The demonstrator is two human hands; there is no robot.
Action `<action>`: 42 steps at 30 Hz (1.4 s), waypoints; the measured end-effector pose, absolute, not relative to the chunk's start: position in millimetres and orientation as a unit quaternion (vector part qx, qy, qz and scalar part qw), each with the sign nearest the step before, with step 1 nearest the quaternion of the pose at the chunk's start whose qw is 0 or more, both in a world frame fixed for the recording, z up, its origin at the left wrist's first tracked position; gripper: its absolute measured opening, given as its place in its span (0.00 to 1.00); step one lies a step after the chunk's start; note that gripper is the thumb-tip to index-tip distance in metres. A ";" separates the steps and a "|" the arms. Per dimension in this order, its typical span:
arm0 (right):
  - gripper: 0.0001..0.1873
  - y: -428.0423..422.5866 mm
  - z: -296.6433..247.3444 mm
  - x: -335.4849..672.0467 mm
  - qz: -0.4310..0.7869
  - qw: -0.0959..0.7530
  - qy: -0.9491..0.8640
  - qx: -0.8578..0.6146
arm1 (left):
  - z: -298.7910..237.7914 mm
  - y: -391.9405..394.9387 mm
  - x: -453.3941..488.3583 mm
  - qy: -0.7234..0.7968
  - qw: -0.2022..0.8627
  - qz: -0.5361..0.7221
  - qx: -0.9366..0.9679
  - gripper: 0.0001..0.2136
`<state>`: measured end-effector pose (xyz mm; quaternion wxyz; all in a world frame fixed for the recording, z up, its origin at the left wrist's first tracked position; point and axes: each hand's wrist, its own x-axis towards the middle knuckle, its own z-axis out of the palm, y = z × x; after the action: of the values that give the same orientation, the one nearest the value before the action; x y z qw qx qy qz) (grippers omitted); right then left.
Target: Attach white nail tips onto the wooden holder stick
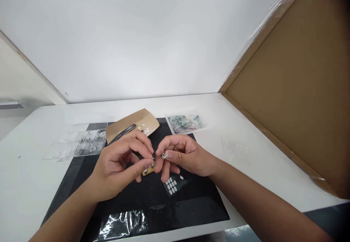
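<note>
Above the black mat (pixel 153 205), my two hands are close together. My right hand (pixel 183 154) pinches a small shiny metal piece (pixel 164 155) between thumb and forefinger. The thumb and forefinger of my left hand (pixel 123 161) are pressed together, and whatever they hold is too small to make out. Below the fingertips a yellow card (pixel 149 169) with small shiny pieces is partly hidden. Beside my right fingers lies a clear sheet of white oval stickers (pixel 171 186), with one loose oval (pixel 182 177) near it.
Behind my left hand sits a brown card tray (pixel 131 119) with a dark slender tool (pixel 123 133) and small white bits. A clear compartment box (pixel 90 142) is at left. A white tray of small packets (pixel 186 123) stands behind; cardboard (pixel 290 88) rises at right.
</note>
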<state>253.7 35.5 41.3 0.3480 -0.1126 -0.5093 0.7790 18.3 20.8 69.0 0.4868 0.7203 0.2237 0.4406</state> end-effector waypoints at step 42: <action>0.15 55.6 10.0 302.6 0.495 0.286 -0.721 -0.391 | 42.9 35.7 22.3 0.316 0.146 0.207 0.915 0.25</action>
<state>302.6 55.6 10.0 0.2857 -0.3907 -0.7214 0.4953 22.3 35.7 42.9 0.1455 0.9146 0.3155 0.2066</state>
